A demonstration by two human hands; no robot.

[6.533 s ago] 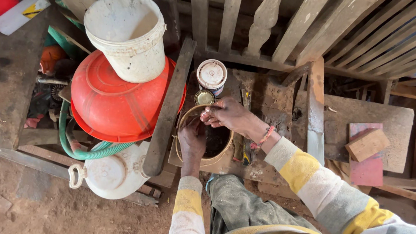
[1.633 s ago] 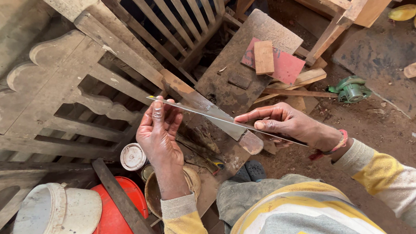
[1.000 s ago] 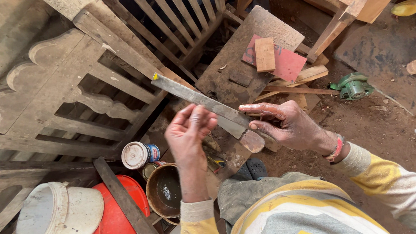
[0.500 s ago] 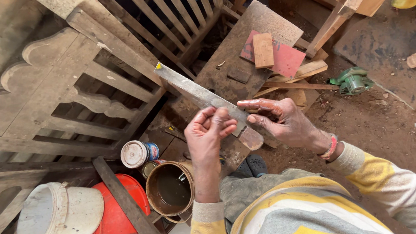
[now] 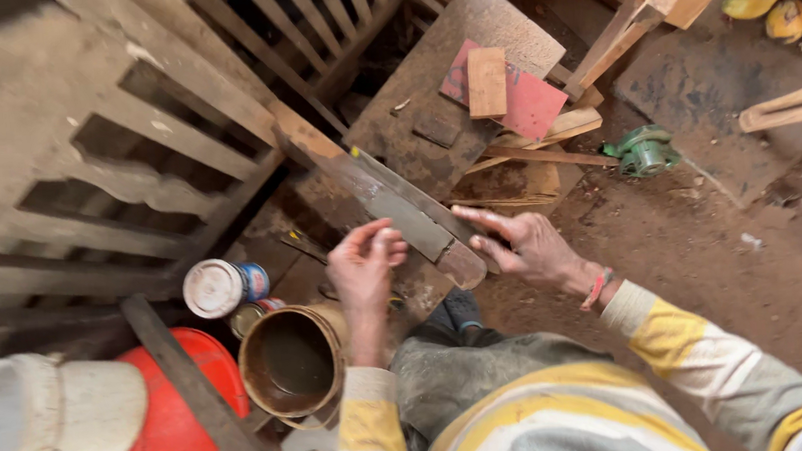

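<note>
Head view, one entry.

Item 1: flat wooden strip (image 5: 400, 211), coated grey on its upper face, running diagonally up and away from my fingers. I judge the step in hand to be coating or smoothing this strip by fingertip.

Item 2: right hand (image 5: 529, 248), fingers spread and mostly straight; they steady the strip's near end, thumb hidden, so I cannot tell whether it is truly gripped.

Item 3: left hand (image 5: 366, 262), fingers curled loosely inward, holding nothing that I can see, tips just beside the strip's near end.

Item 4: brown tin (image 5: 292, 361), open, below the left wrist. A next pass would call for fingertips back on the grey face.

Item 5: small can (image 5: 223, 287), left of the tin.
</note>
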